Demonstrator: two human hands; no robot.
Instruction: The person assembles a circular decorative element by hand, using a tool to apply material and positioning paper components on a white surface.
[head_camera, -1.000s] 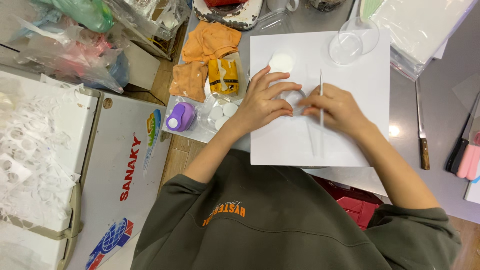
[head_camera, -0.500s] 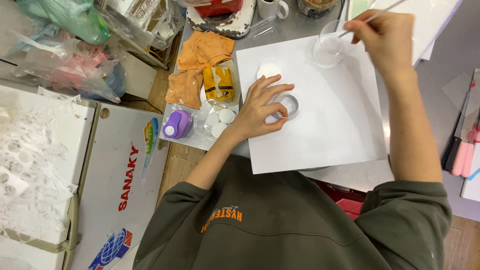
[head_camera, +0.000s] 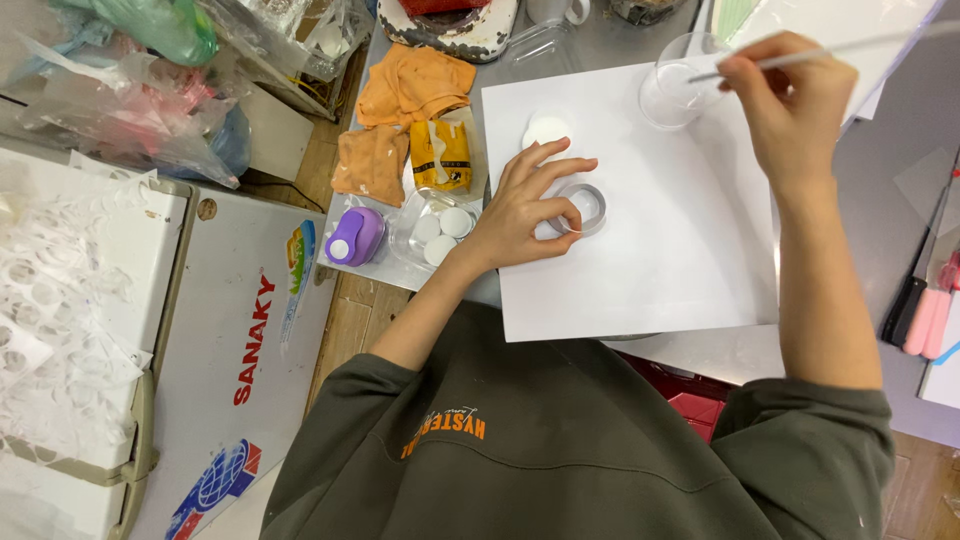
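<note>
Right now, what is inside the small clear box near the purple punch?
The clear box holds three white round discs. Whether more discs lie under them cannot be seen. The left hand rests beside it.

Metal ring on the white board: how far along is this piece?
Done: one white disc already lies on the white board, and more sit in the clear tray. In hand: the left hand steadies the metal ring, while the right hand dips a thin stick into the clear cup. The ring is not lifted yet.

A metal ring (head_camera: 583, 207) lies on the board (head_camera: 650, 270), a cup (head_camera: 678, 88) behind it.
</note>
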